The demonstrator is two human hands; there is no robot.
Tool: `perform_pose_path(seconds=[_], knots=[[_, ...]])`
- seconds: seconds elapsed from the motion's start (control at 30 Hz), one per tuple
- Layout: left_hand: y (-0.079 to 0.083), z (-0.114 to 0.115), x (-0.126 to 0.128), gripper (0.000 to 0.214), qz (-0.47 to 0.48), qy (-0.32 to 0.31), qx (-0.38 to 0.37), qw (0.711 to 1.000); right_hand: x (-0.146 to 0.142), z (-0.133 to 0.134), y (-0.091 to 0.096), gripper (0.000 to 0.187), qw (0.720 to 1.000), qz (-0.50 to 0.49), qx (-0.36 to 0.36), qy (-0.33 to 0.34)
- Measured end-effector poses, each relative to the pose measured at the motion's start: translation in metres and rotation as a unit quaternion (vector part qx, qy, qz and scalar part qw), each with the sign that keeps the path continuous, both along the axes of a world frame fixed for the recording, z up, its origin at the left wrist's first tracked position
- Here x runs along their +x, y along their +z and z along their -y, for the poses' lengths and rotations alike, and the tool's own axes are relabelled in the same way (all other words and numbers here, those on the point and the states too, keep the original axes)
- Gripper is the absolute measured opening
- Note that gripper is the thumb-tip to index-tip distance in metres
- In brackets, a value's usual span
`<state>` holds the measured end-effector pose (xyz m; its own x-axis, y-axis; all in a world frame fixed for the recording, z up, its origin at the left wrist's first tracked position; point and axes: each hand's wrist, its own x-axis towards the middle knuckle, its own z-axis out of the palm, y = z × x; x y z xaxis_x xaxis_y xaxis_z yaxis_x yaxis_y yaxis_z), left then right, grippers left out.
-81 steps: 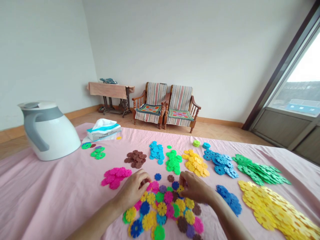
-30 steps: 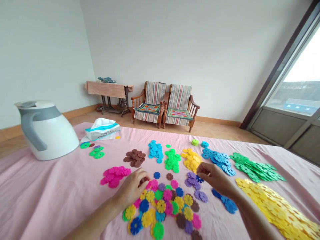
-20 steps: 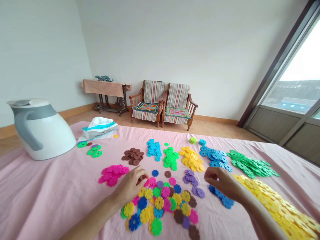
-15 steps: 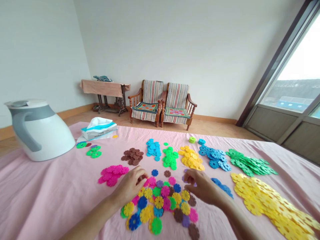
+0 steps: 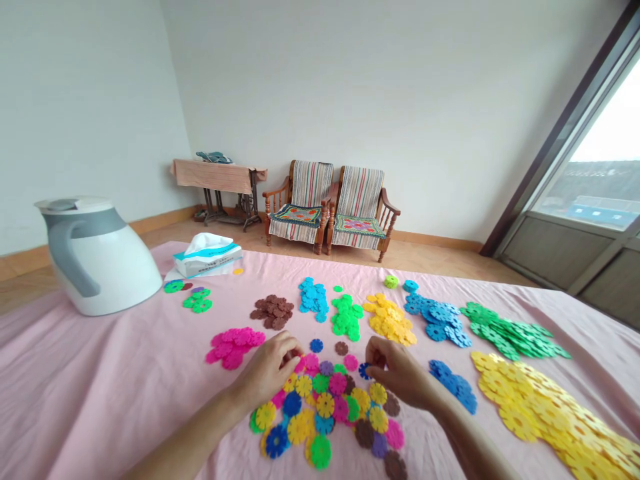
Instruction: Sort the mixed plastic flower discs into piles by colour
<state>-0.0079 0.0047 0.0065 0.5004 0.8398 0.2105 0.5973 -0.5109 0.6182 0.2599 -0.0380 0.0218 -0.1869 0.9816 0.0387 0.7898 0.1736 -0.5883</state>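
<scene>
Pink sheet [image 5: 100, 380] lay under light, stiff plastic snowflake discs [image 5: 325, 405], best taken by the rim; left hand [image 5: 267, 373] curled, right hand [image 5: 395, 378] bunched beside a blue disc [image 5: 365, 371], any grip unclear.

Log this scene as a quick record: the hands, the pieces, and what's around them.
left hand: curled at the top edge of the mixed heap; anything held is hidden
right hand: fingertips beside a dark blue disc
mixed heap: snowflake-shaped plastic discs, many colours
single-colour piles: magenta pile, brown pile, yellow pile, green pile
surface: pink sheet
nearby: white-and-grey jug, tissue box
background: two wooden armchairs
</scene>
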Motion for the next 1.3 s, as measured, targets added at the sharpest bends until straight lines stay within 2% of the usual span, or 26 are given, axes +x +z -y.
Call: perform_pose_path(seconds=[0.13, 0.3, 0.4, 0.5, 0.57, 0.67, 0.87, 1.0, 1.13, 1.3], knots=[[0.000, 0.000, 0.000, 0.016, 0.004, -0.003, 0.004, 1.000, 0.040, 0.002, 0.002, 0.005, 0.998, -0.016, 0.039, -0.049], [-0.002, -0.001, 0.000, 0.016, 0.010, -0.003, -0.002, 1.000, 0.094, 0.018, 0.000, 0.011, 0.993, 0.069, 0.010, -0.099], [-0.003, -0.001, 0.000, 0.017, 0.009, -0.003, -0.007, 1.000, 0.112, 0.026, -0.006, 0.014, 0.987, 0.110, 0.006, -0.120], [-0.001, 0.000, 0.000, 0.017, 0.007, -0.001, -0.007, 1.000, 0.115, 0.026, -0.011, 0.015, 0.980, 0.132, 0.025, -0.146], [0.000, 0.000, 0.001, 0.017, 0.003, -0.001, -0.005, 1.000, 0.107, 0.022, -0.010, 0.017, 0.977, 0.141, 0.041, -0.156], [0.001, 0.001, 0.001, 0.018, -0.001, -0.003, -0.005, 1.000, 0.079, 0.014, -0.003, 0.018, 0.980, 0.125, 0.064, -0.137], [0.003, 0.001, 0.000, 0.017, 0.001, -0.007, -0.002, 1.000, -0.008, -0.003, 0.010, 0.011, 0.996, 0.035, 0.084, 0.005], [0.002, 0.001, -0.001, 0.017, 0.005, -0.008, 0.010, 1.000, -0.052, -0.022, 0.006, 0.016, 0.994, 0.034, 0.091, 0.049], [-0.001, 0.001, -0.001, 0.018, 0.012, -0.004, 0.015, 1.000, -0.073, -0.042, -0.006, 0.028, 0.993, 0.051, 0.090, 0.058], [-0.002, 0.000, -0.001, 0.019, 0.011, -0.005, 0.013, 1.000, -0.083, -0.054, -0.015, 0.022, 0.992, 0.066, 0.081, 0.064]])
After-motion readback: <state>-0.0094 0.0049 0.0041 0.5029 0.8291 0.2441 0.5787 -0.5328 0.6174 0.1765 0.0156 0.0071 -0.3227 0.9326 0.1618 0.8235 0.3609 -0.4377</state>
